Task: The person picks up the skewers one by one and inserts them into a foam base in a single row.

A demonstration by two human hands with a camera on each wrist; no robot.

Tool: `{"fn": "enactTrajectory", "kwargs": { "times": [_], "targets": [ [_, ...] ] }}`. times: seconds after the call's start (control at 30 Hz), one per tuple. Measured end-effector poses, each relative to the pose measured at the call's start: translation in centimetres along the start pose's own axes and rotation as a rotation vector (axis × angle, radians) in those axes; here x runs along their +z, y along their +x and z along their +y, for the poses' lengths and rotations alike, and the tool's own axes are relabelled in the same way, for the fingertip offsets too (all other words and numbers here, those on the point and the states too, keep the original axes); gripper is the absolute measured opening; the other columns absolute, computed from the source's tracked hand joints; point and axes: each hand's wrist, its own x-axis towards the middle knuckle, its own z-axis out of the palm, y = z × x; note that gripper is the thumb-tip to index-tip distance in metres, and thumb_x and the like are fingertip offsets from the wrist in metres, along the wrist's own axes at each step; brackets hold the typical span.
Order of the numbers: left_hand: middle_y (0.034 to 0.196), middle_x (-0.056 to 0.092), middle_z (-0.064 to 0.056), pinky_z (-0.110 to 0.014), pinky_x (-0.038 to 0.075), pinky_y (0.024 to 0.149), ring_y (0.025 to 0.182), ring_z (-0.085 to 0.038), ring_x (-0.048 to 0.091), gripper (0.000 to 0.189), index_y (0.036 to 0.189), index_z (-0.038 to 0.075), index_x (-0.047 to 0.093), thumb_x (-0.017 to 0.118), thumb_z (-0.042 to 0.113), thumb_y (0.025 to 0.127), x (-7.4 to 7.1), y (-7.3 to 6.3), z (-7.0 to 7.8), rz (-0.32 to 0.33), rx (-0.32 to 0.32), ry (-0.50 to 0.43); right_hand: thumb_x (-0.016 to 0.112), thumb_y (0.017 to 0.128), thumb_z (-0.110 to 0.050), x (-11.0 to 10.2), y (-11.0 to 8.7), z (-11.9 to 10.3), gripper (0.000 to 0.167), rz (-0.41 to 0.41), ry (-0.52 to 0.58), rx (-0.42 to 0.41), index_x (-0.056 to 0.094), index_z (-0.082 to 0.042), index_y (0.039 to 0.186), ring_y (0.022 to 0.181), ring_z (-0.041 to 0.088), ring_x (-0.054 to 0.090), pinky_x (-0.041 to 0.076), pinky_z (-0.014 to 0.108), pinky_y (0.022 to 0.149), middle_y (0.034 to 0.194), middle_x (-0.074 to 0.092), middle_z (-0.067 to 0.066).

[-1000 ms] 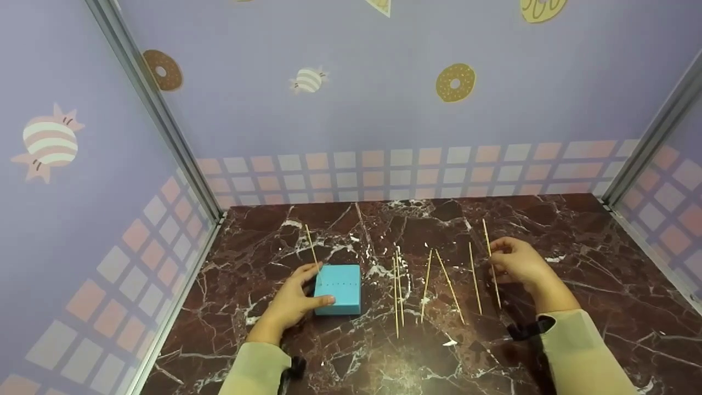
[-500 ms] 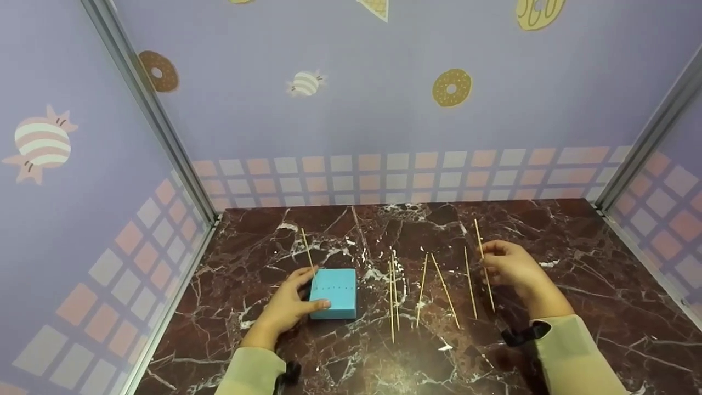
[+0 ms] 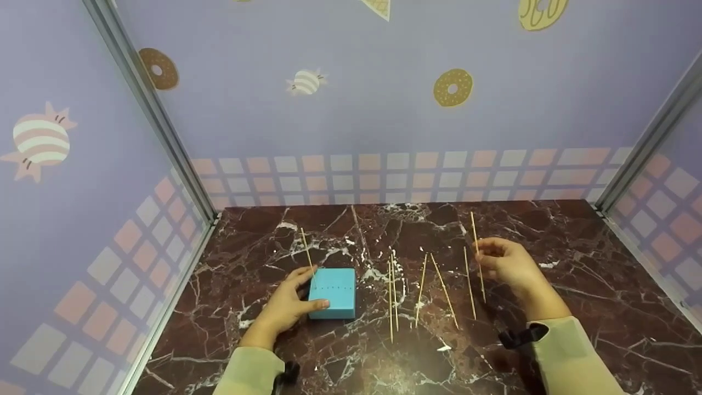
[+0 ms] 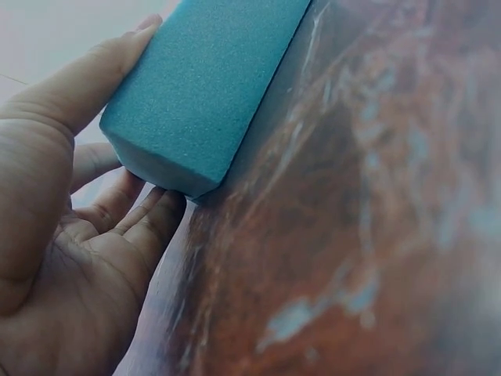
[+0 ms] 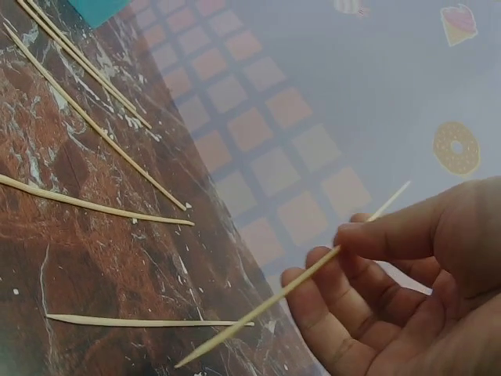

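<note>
A light blue foam block (image 3: 335, 302) with a row of small holes across its top rests on the table, left of centre. One thin wooden skewer (image 3: 307, 247) stands tilted at the block's left end. My left hand (image 3: 288, 302) holds the block by its left side, thumb on top; the left wrist view shows the fingers against the block's (image 4: 203, 86) side. Over the table's right part, my right hand (image 3: 507, 266) pinches another skewer (image 5: 290, 290) between thumb and fingers, its pointed end free. Several loose skewers (image 3: 422, 291) lie between block and right hand.
The dark red marbled table (image 3: 351, 362) carries white crumbs (image 3: 444, 348). A patterned lilac wall (image 3: 373, 109) closes the back, and more panels stand at left and right with metal posts (image 3: 159, 120) in the corners.
My right hand has lifted its skewer slightly and moved it a little left. The left hand keeps its hold on the block. The head view has shifted slightly.
</note>
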Motion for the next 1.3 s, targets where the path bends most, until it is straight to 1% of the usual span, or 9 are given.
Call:
{"fn": "enactTrajectory", "kwargs": {
  "times": [0.1,0.17,0.37,0.5,0.73,0.87,0.93,1.1,1.3],
  "targets": [
    [0.182,0.031,-0.027,-0.068,0.039,0.136,0.168,-0.058,0.032,0.104,0.175,0.007,0.042,0.097,0.032,0.09,0.1,-0.1,-0.1,-0.004,-0.007,0.002,0.065,0.11,0.005,0.2,-0.1,-0.1,0.031,0.021,0.037,-0.026,0.065,0.005,0.14,0.091,0.01,0.074,0.073,0.033,0.088,0.11,0.069,0.003],
    [0.182,0.031,-0.027,-0.068,0.04,0.135,0.167,-0.059,0.034,0.104,0.175,0.007,0.042,0.097,0.032,0.09,0.1,-0.1,-0.1,-0.001,-0.008,0.0,0.066,0.109,0.006,0.4,-0.1,-0.2,0.027,0.032,0.069,-0.039,0.068,0.0,0.134,0.091,0.01,0.073,0.073,0.033,0.087,0.108,0.069,0.002],
    [0.181,0.033,-0.027,-0.067,0.041,0.135,0.164,-0.061,0.037,0.104,0.174,0.006,0.043,0.098,0.028,0.089,0.0,0.0,0.0,0.01,-0.003,-0.002,0.069,0.107,0.007,1.0,-0.1,-0.3,0.024,0.062,0.11,-0.063,0.072,-0.006,0.126,0.094,0.011,0.073,0.073,0.031,0.085,0.105,0.068,-0.004],
    [0.181,0.032,-0.028,-0.067,0.042,0.134,0.164,-0.061,0.037,0.104,0.174,0.005,0.042,0.098,0.027,0.09,0.0,-0.1,0.0,0.015,0.003,-0.004,0.07,0.106,0.008,1.7,0.0,-0.5,0.022,0.094,0.096,-0.098,0.072,-0.006,0.123,0.092,0.011,0.073,0.073,0.034,0.086,0.102,0.068,-0.005],
    [0.181,0.031,-0.028,-0.066,0.04,0.136,0.167,-0.059,0.034,0.103,0.174,0.005,0.043,0.098,0.027,0.09,0.1,-0.1,0.0,0.008,-0.007,-0.014,0.072,0.104,0.008,3.6,0.2,-0.9,0.021,0.081,0.094,-0.145,0.072,-0.002,0.123,0.083,0.011,0.072,0.071,0.031,0.076,0.099,0.068,-0.003],
    [0.181,0.031,-0.028,-0.066,0.039,0.136,0.167,-0.059,0.033,0.104,0.174,0.005,0.042,0.098,0.027,0.09,0.2,0.0,0.1,-0.004,0.004,-0.017,0.072,0.104,0.008,4.8,0.4,-1.2,0.02,0.094,0.094,-0.154,0.071,0.0,0.123,0.082,0.013,0.072,0.07,0.031,0.074,0.099,0.068,-0.001],
    [0.182,0.031,-0.028,-0.066,0.041,0.136,0.168,-0.058,0.032,0.104,0.175,0.005,0.041,0.097,0.029,0.091,0.2,0.0,0.0,-0.012,0.003,-0.009,0.073,0.104,0.008,5.4,0.6,-1.4,0.02,0.099,0.098,-0.154,0.071,0.0,0.122,0.082,0.013,0.071,0.067,0.028,0.072,0.099,0.068,-0.001],
    [0.182,0.03,-0.027,-0.066,0.044,0.134,0.169,-0.057,0.032,0.104,0.176,0.007,0.04,0.096,0.032,0.091,0.1,-0.2,-0.1,-0.02,0.004,0.014,0.074,0.102,0.009,7.0,1.1,-2.0,0.021,0.084,0.106,-0.169,0.071,0.002,0.122,0.084,0.013,0.07,0.066,0.026,0.07,0.098,0.067,-0.002],
    [0.182,0.03,-0.028,-0.067,0.041,0.135,0.168,-0.058,0.032,0.104,0.175,0.006,0.04,0.096,0.032,0.092,0.0,0.0,-0.1,-0.021,0.017,0.009,0.071,0.103,0.009,8.5,1.5,-2.8,0.02,0.045,0.09,-0.196,0.069,0.006,0.123,0.082,0.014,0.065,0.064,0.024,0.07,0.098,0.066,-0.001]
  ]
}}
